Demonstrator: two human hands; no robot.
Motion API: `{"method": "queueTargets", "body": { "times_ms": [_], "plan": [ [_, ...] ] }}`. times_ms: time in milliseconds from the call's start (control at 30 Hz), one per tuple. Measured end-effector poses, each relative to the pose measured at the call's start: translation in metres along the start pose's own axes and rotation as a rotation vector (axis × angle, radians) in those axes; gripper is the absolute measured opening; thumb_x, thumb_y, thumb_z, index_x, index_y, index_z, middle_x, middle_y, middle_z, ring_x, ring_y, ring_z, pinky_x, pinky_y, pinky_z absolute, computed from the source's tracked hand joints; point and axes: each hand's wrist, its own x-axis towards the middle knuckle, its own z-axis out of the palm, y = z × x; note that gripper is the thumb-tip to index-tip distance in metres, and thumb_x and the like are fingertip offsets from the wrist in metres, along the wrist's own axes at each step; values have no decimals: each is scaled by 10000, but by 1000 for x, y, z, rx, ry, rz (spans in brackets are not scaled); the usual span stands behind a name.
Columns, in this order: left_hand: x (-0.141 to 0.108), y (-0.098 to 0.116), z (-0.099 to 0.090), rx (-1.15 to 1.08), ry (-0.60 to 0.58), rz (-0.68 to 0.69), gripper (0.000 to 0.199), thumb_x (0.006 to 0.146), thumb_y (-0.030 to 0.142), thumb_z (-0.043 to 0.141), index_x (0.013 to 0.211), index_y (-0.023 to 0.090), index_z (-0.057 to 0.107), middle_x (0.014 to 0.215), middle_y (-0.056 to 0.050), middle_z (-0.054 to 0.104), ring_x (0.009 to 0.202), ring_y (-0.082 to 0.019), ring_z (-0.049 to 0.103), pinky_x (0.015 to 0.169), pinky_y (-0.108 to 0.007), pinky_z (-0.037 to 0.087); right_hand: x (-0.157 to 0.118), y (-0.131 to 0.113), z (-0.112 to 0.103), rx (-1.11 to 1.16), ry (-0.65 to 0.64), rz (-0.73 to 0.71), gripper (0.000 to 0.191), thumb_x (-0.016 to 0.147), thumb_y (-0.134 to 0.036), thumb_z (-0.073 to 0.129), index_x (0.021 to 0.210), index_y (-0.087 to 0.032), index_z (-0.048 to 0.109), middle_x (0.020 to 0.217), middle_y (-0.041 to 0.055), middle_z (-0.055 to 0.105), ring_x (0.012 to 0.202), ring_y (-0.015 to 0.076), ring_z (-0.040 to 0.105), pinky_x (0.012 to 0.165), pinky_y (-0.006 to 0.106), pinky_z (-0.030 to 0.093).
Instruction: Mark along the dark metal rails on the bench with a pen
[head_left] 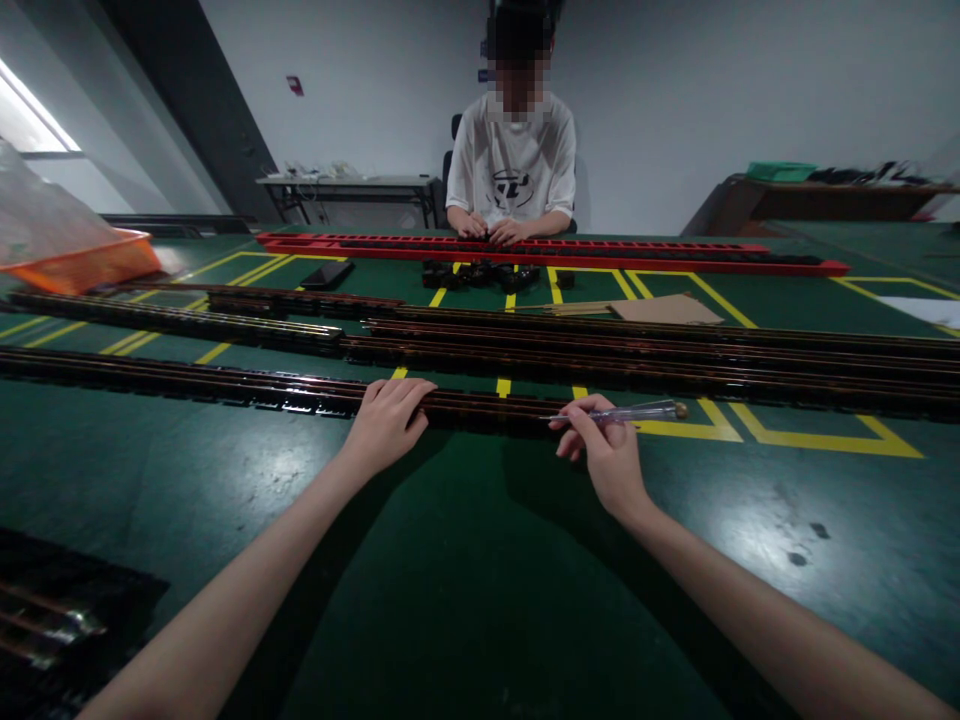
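My right hand (611, 450), at 3 o'clock from the spot between my hands, pinches a slim clear-handled tool (646, 411), its thin shaft aimed at 9 o'clock along the near dark strip (487, 408); whether the tip touches I cannot tell. At 9 o'clock my left hand (386, 425) lies over that same strip, fingers bent together, though I cannot tell whether they clench it or merely rest. The strip runs directly before me on the green table (450, 590), off toward 10 o'clock. If my left fingers press too lightly, I judge, the strip could skate; if the shaft slips sideways, it could scratch the glossy surface or jab me. Just beyond, at 12 o'clock, lie more long strips (600, 345), so a hard shove might knock into them. Farther out sit a phone (328, 275) at 11, cardboard (667, 310) at 1, an orange basket (97, 263) at 10, and, at 12, a red rail (675, 260) under a co-worker's hands (508, 232).
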Motion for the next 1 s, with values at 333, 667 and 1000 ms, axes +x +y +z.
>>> {"method": "queueTargets", "body": {
  "times_ms": [333, 667, 1000],
  "plan": [
    [0, 1, -1, 0, -1, -7, 319, 856, 173, 407, 1152, 179, 526, 1139, -98, 637, 1075, -244, 562, 935, -434, 380, 0, 1, 0, -46, -15, -34, 158, 846, -328, 528, 781, -184, 533, 661, 9, 644, 450, 82, 552, 409, 197, 396],
    [1, 0, 0, -3, 2, -9, 324, 850, 175, 407, 1147, 192, 533, 1145, -97, 638, 1072, -245, 565, 928, -439, 385, 1, 2, 0, -57, -22, -29, 137, 844, -301, 524, 777, -182, 530, 664, 4, 639, 445, 79, 549, 417, 201, 397],
    [0, 0, 0, -11, -7, -13, 323, 852, 174, 405, 1151, 192, 526, 1146, -96, 634, 1079, -241, 560, 934, -435, 380, 1, 2, -1, -60, -26, -30, 139, 849, -305, 524, 780, -184, 529, 671, 3, 641, 451, 80, 552, 426, 209, 403]
  ]
}}
